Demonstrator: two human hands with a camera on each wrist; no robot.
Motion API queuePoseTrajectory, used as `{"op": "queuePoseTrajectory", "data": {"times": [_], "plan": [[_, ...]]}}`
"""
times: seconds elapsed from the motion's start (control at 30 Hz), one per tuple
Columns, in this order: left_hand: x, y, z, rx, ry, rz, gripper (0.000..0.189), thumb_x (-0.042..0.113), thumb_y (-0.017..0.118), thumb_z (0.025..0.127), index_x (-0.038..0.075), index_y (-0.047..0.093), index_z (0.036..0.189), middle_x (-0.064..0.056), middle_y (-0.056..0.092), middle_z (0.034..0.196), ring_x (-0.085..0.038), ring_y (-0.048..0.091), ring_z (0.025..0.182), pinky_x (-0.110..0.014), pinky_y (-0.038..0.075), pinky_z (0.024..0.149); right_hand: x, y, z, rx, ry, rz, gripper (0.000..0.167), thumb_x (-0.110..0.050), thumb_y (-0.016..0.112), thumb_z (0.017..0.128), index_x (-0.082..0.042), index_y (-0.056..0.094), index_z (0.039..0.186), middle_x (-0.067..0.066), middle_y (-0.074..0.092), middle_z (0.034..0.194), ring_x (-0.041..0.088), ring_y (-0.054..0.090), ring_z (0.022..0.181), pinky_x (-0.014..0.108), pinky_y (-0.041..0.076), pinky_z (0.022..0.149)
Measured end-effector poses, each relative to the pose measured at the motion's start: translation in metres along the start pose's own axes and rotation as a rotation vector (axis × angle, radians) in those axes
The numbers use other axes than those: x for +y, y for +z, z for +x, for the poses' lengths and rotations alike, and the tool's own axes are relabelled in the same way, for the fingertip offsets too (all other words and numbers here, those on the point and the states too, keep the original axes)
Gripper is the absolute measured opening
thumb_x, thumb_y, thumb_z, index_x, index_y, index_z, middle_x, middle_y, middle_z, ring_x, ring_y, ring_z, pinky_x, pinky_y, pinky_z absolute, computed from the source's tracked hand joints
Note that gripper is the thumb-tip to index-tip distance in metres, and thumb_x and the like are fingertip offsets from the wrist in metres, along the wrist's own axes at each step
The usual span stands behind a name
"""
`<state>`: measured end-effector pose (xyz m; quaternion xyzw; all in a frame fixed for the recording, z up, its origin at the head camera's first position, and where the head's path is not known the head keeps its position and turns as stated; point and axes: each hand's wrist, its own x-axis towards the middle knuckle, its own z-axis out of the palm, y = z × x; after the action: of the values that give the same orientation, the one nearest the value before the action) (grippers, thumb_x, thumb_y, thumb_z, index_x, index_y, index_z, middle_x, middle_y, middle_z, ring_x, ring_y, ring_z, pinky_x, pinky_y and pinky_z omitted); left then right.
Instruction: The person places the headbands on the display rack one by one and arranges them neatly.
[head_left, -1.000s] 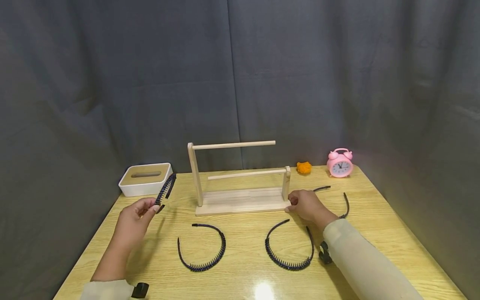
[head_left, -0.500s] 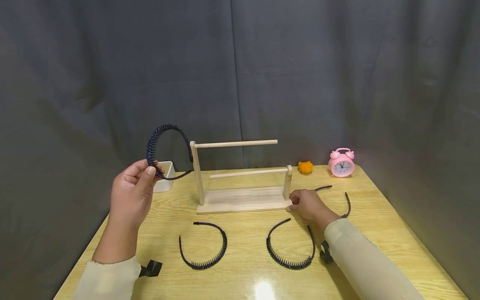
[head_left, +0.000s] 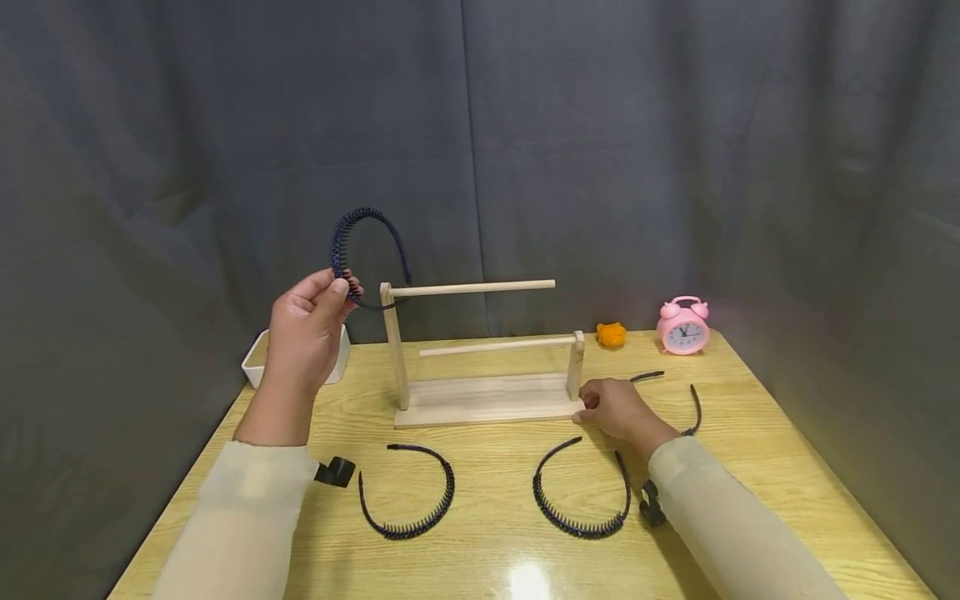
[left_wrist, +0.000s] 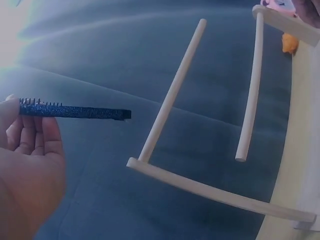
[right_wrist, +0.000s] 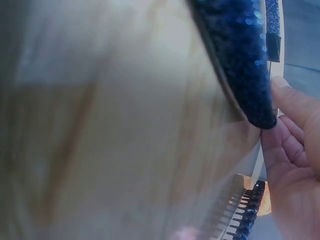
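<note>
My left hand (head_left: 307,333) pinches a dark blue toothed headband (head_left: 339,237) by its toothed part, thumb in front. The headband stands upright in the air, and its ends overlap the top of the wooden rack's left post (head_left: 393,342) in the head view. From the left wrist, a glittery headband end (left_wrist: 95,112) points toward the upper rod (left_wrist: 175,95), with a gap between them. My right hand (head_left: 618,408) grips the right end of the rack's base (head_left: 487,402), fingers partly hidden. The lower rod (head_left: 495,347) runs leftward from the short right post.
Two headbands lie in front of the rack, one at left (head_left: 447,492) and one at right (head_left: 537,492). Another headband (head_left: 697,408) is partly hidden behind my right hand. A white tissue box (head_left: 341,358), an orange figure (head_left: 611,335) and a pink alarm clock (head_left: 683,333) stand farther back.
My left hand has lifted the headband up and to the right, turning it upright, and brought it to the top of the left post. My right hand stays at the rack's base.
</note>
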<state>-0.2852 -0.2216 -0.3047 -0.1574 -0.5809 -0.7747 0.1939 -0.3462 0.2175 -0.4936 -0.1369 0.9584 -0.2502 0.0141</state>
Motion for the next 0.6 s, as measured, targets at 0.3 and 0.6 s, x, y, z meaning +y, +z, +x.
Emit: {"op": "queuePoseTrajectory", "data": {"times": [0.3, 0.6], "plan": [[-0.016, 0.019, 0.020, 0.022, -0.096, 0.246, 0.013, 0.013, 0.068, 0.110, 0.007, 0.075, 0.119, 0.009, 0.077, 0.101, -0.007, 0.071, 0.098, -0.019, 0.059, 0.098, 0.001, 0.001, 0.000, 0.005, 0.005, 0.011, 0.031, -0.023, 0.087, 0.096, -0.004, 0.076, 0.118, 0.008, 0.078, 0.108, 0.026, 0.071, 0.105, 0.050, 0.059, 0.099], [-0.041, 0.021, 0.018, 0.038, -0.181, 0.264, 0.040, 0.016, 0.070, 0.109, -0.009, 0.066, 0.139, 0.012, 0.074, 0.099, -0.006, 0.068, 0.098, -0.018, 0.058, 0.096, 0.002, 0.000, -0.001, 0.013, 0.013, 0.020, 0.035, -0.023, 0.088, 0.095, -0.003, 0.076, 0.120, 0.009, 0.079, 0.108, 0.027, 0.072, 0.105, 0.051, 0.059, 0.099]]}}
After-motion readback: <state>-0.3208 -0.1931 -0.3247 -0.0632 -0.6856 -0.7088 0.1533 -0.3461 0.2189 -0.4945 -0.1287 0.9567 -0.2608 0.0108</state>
